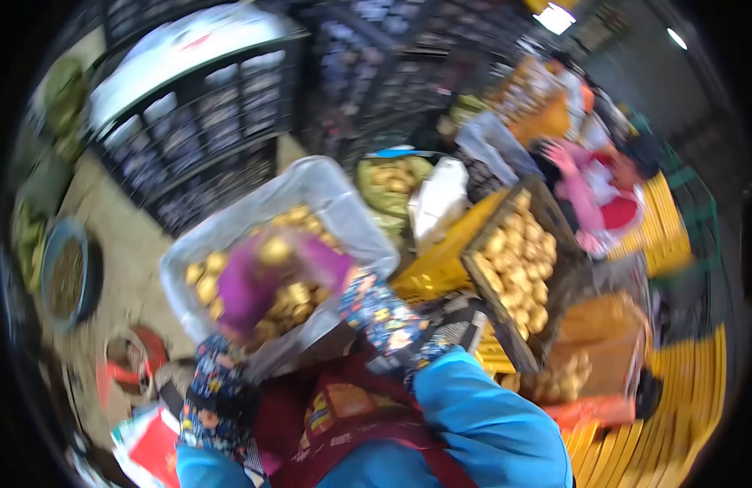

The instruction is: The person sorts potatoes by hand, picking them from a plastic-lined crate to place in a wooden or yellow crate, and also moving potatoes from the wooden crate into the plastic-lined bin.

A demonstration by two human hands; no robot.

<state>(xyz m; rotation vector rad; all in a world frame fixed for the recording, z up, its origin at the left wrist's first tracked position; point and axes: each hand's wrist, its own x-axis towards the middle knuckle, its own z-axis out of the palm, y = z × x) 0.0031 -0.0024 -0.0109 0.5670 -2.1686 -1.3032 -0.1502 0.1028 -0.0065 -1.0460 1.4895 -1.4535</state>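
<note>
A crate lined with translucent plastic stands in front of me, with potatoes inside. Both my hands wear purple gloves and reach over it. On the left side of the crate is my left hand, bent inward above the potatoes. My right hand comes in from the other side, its fingers smeared by motion. One blurred potato shows between the two gloves, right at their fingertips; I cannot tell which hand holds it. Floral sleeve covers run up from both wrists.
To the right, a tilted crate holds more potatoes, beside a yellow crate. Another person in pink sleeves sits beyond. Black crates are stacked ahead. A blue tub and a red bucket stand left.
</note>
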